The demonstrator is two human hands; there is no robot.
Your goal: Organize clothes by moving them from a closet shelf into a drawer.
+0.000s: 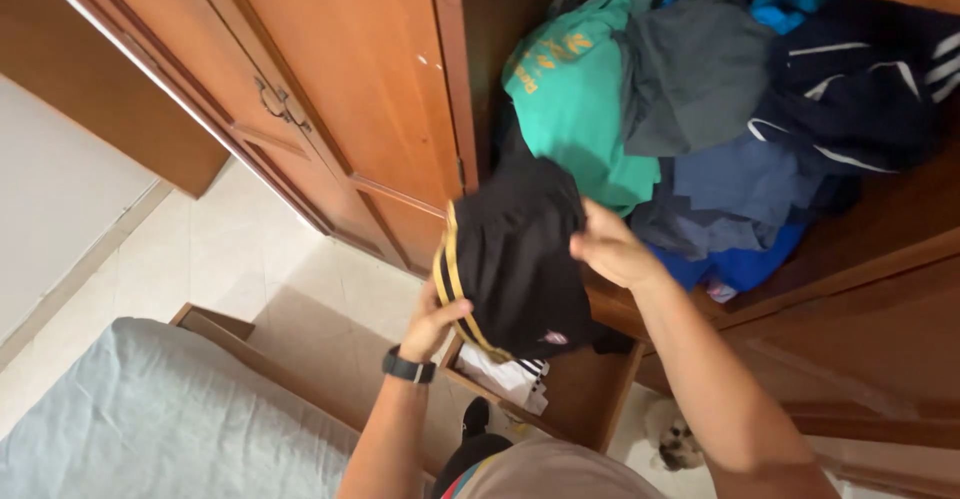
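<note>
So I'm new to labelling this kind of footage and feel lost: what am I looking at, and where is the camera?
The camera sits on a person's head and looks down at their own bare hands. The left hand, with a dark watch on its wrist, and the right hand together hold a black garment with yellow stripes. Behind it, an open wooden wardrobe holds a pile of clothes, among them a green shirt. Below are an open drawer, a grey bed and a small white dog.

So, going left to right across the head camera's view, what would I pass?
Grey bed → closed wooden wardrobe door → left hand → black garment → right hand → pile of clothes on the wardrobe shelf.
</note>
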